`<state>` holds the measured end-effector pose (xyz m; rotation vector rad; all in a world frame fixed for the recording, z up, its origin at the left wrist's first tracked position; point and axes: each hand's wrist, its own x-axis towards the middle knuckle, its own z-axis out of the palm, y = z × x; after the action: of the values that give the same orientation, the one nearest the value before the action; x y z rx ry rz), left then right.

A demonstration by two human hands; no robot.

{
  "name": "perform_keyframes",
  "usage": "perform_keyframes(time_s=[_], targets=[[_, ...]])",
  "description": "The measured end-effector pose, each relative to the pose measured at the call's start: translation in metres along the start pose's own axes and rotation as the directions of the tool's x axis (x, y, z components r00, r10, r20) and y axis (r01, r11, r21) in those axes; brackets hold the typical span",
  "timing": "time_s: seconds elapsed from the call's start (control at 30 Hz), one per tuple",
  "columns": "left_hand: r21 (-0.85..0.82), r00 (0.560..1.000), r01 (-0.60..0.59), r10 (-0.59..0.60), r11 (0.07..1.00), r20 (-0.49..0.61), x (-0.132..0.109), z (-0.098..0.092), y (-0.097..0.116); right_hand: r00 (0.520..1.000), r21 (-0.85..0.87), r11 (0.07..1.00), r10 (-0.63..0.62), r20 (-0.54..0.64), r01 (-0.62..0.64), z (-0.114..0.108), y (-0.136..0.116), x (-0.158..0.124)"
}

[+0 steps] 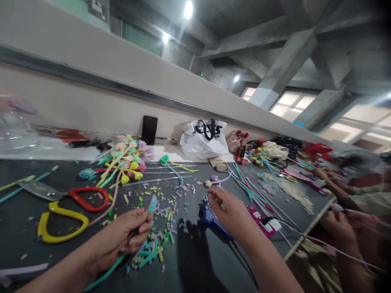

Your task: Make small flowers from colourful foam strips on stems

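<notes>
My left hand (126, 234) is closed in a pinch on thin pastel strips (152, 204), teal and lilac, whose tips stick up past my fingers; a green strip trails back under my wrist. My right hand (232, 213) reaches forward over a blue glue gun (207, 217) lying on the dark table (189, 264), fingers partly curled and apart, holding nothing that I can see. Between my hands lies a heap of short cut strip pieces (159, 240).
Red-and-yellow scissors (67, 203) lie at left. A bundle of finished pastel flowers (128, 158) sits behind them, with a black phone (149, 129) and white bag (204, 140) against the wall. Another person's hands (336, 228) work at the right.
</notes>
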<state>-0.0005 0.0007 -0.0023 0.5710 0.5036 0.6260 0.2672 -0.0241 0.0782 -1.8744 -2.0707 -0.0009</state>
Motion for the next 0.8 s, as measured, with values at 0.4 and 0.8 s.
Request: perform_keyframes(time_s=[0.4, 0.8], targets=[[0.031, 0.999, 0.041, -0.041, 0.999, 0.002, 0.001, -0.002, -0.001, 0.948, -0.028, 0.972, 0.234, 0.216, -0.233, 0.043, 0.058, -0.038], [0.027, 0.997, 0.054, -0.055, 0.998, 0.056, 0.001, -0.003, -0.001, 0.905, 0.933, -0.049, 0.230, 0.358, -0.356, 0.007, -0.003, -0.061]])
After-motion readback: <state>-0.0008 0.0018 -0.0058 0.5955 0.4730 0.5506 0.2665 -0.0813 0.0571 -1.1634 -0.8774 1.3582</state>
